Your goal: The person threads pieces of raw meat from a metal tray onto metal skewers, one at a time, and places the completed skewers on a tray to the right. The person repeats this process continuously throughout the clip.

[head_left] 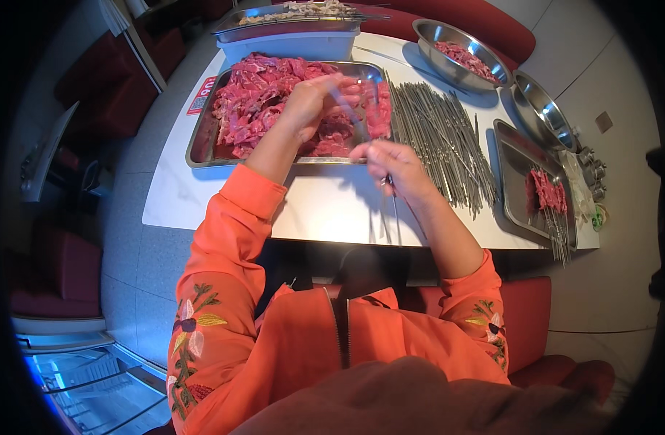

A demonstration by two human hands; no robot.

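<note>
Both orange-sleeved arms reach forward. The left hand (319, 101) is raised with fingers curled and blurred. The right hand (392, 165) sits lower, its grip pinched closed.

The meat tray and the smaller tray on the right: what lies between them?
A pile of bare metal skewers lies on the white table between the meat tray and the smaller tray, in the head view.

A tray of meat slices (274, 101) is sitting at the left of the table (325, 206). Loose skewers (441, 138) are lying just right of it, a second tray (517, 170) farther right, and two bowls (459, 51) behind them.
</note>
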